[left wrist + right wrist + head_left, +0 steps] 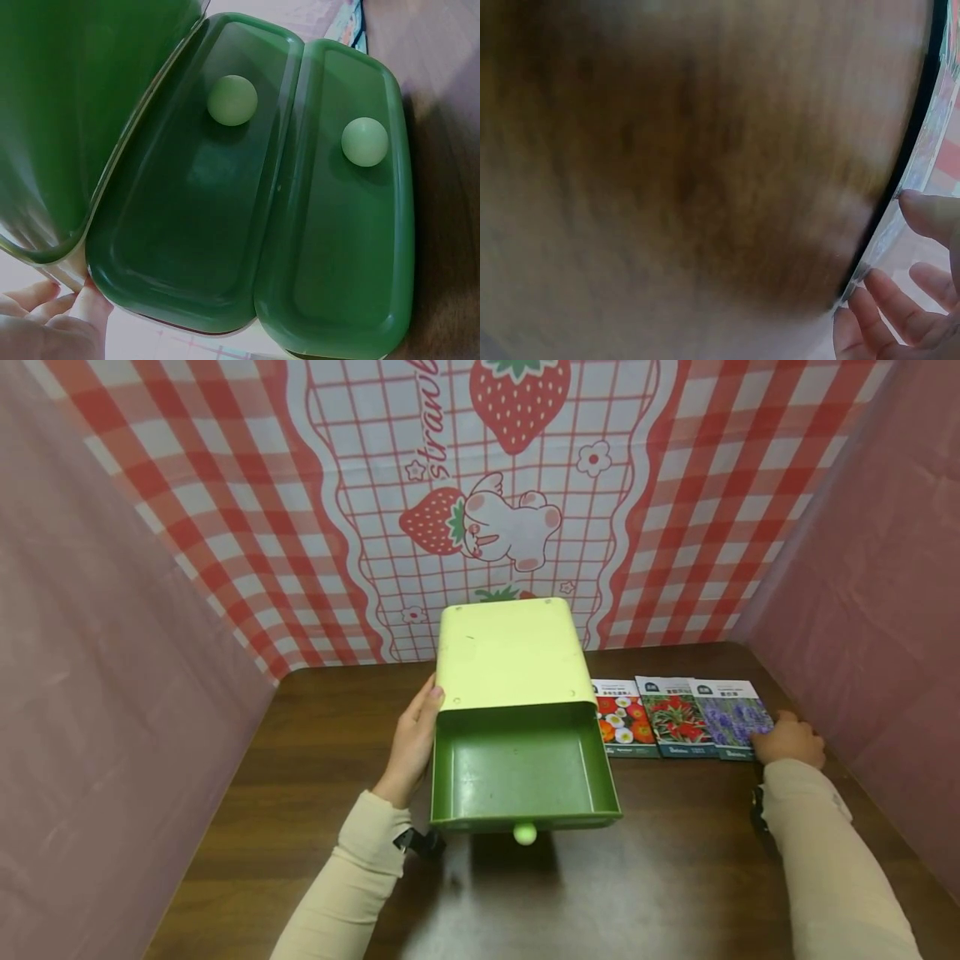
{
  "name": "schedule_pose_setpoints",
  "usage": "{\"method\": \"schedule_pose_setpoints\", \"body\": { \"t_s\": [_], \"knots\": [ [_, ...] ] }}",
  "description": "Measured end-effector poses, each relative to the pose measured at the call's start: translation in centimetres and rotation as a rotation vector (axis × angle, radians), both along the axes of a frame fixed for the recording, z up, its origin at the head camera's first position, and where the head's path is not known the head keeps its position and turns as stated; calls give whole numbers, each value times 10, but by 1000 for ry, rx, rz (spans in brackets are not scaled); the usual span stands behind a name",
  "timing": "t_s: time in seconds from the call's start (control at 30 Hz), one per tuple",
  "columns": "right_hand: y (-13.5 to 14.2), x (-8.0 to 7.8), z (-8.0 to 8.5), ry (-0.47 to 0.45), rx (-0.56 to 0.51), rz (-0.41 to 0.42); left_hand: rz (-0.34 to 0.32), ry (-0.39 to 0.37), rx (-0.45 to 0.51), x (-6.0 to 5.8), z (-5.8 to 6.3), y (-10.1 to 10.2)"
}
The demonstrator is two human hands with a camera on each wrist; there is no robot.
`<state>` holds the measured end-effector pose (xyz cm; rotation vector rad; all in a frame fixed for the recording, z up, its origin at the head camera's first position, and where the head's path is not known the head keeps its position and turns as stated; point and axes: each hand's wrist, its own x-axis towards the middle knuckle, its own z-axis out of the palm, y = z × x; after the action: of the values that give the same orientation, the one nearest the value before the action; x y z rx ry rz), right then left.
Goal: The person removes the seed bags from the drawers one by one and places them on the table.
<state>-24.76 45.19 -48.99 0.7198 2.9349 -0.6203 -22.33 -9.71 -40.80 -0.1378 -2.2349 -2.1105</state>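
A light-yellow box [513, 652] with green drawers stands in the middle, its top drawer [525, 768] pulled out, the inside bare. Beneath that, two pushed-in drawers with round pale-green knobs [232, 100] show in the left wrist view. My left hand [412, 739] rests against the box's left side, near its front edge. Three flower seed packets lie in an overlapping row right of the box: orange and white flowers [626, 722], red flowers [678, 718], purple flowers [731, 714]. My right hand [791, 742] holds the purple-flower packet at its near right corner, thumb and fingertips at the edge.
All of it stands on a dark wooden table [315, 810]. A red-checked strawberry cloth [247, 485] hangs behind, with pink cloth walls [862, 568] at both sides. The pulled-out drawer juts toward me over the table.
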Motion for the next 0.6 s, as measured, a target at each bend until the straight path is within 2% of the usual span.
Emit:
{"method": "schedule_pose_setpoints", "body": {
  "t_s": [0.13,0.23,0.4,0.6],
  "knots": [
    [-1,-2,2,15,21,22,-2,6,-2,1,1,0],
    [-4,-4,6,69,24,36,-3,3,1,1,1,1],
    [-19,-7,22,256,-13,81,-3,5,5,0,1,1],
    [-55,-4,56,458,-173,135,-8,-3,9,0,1,1]
  ]
}}
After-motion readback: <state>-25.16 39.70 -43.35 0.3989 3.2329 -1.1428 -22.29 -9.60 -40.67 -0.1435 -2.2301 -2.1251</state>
